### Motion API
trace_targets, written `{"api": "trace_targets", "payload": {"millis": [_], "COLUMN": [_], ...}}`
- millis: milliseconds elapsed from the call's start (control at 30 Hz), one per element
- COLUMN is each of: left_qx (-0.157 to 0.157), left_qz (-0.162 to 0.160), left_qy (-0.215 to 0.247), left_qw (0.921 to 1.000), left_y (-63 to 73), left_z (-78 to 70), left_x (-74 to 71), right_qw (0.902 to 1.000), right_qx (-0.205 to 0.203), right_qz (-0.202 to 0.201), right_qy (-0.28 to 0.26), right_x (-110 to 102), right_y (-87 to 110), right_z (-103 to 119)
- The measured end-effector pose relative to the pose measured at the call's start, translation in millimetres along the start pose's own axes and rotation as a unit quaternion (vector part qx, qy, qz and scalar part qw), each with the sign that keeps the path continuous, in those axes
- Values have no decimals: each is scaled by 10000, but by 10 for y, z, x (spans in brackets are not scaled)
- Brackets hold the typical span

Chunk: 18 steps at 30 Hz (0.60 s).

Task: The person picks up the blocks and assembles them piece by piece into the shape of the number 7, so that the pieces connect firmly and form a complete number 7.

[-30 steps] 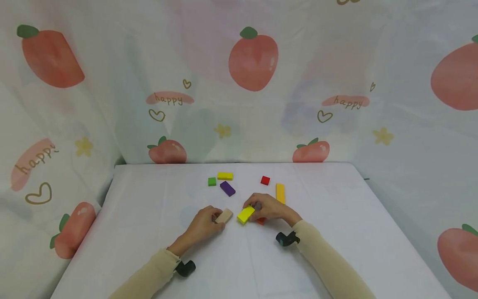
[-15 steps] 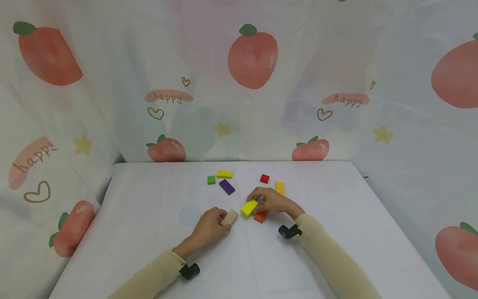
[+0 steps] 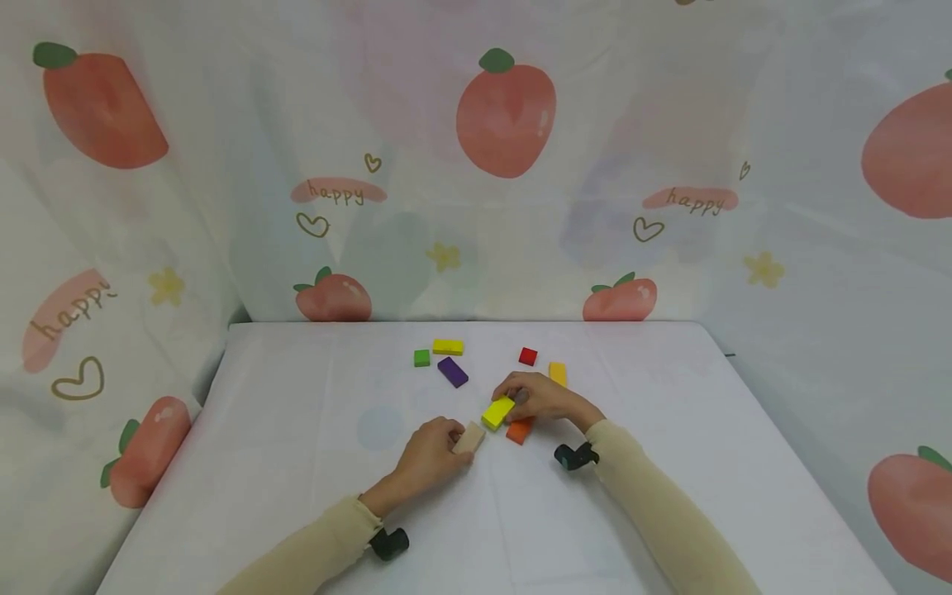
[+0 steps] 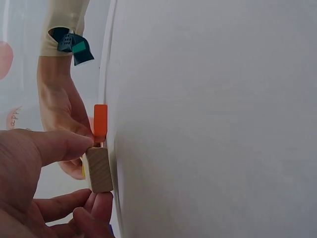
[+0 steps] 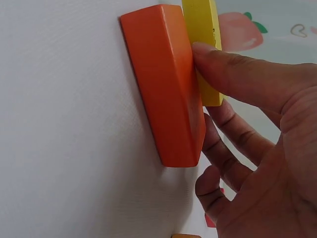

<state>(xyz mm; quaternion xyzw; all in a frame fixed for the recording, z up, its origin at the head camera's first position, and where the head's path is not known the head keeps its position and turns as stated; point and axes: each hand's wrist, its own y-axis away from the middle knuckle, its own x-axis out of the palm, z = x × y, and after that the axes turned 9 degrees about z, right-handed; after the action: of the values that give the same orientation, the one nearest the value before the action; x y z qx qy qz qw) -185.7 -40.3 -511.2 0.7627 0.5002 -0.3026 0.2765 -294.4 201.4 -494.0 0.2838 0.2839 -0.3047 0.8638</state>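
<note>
In the head view my left hand (image 3: 431, 456) pinches a plain wooden block (image 3: 469, 440) near the middle of the table. The left wrist view shows the thumb on one side of that wooden block (image 4: 100, 169) and fingertips on the other. Just right of it, my right hand (image 3: 541, 396) pinches a yellow block (image 3: 497, 413) between thumb and fingers. An orange block (image 3: 520, 430) lies under the right hand, partly covered by it. In the right wrist view the orange block (image 5: 163, 89) is close beside the yellow block (image 5: 205, 59); whether they touch I cannot tell.
Behind the hands lie a green block (image 3: 421, 358), another yellow block (image 3: 448, 347), a purple block (image 3: 453, 372) and a red block (image 3: 528, 356). A yellow-orange block (image 3: 558, 374) is partly hidden by the right hand. The white table (image 3: 312, 388) meets a fruit-print curtain (image 3: 416, 124).
My left hand has moved right with the wooden block, closer to the yellow one. The right hand has shifted slightly back and right with the yellow block, uncovering more of the orange block.
</note>
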Motion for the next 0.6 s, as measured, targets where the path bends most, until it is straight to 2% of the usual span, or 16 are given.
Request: {"api": "trace_targets", "payload": {"millis": [200,600], "left_qx": [-189,-328], "left_qz": [114,78], "left_qy": [2,-22], "left_qw": [9998,9994], "left_y": [-48,-114], "left_z": [-48,-53], "left_x": [38,77], "right_qw": [9999,9997], "right_qx": [-77,-113], "right_qz": [79,155], "right_qy": [114,130], "right_x": [-13,-18], "right_y": [-42,-99], "right_z": [-1,-33]}}
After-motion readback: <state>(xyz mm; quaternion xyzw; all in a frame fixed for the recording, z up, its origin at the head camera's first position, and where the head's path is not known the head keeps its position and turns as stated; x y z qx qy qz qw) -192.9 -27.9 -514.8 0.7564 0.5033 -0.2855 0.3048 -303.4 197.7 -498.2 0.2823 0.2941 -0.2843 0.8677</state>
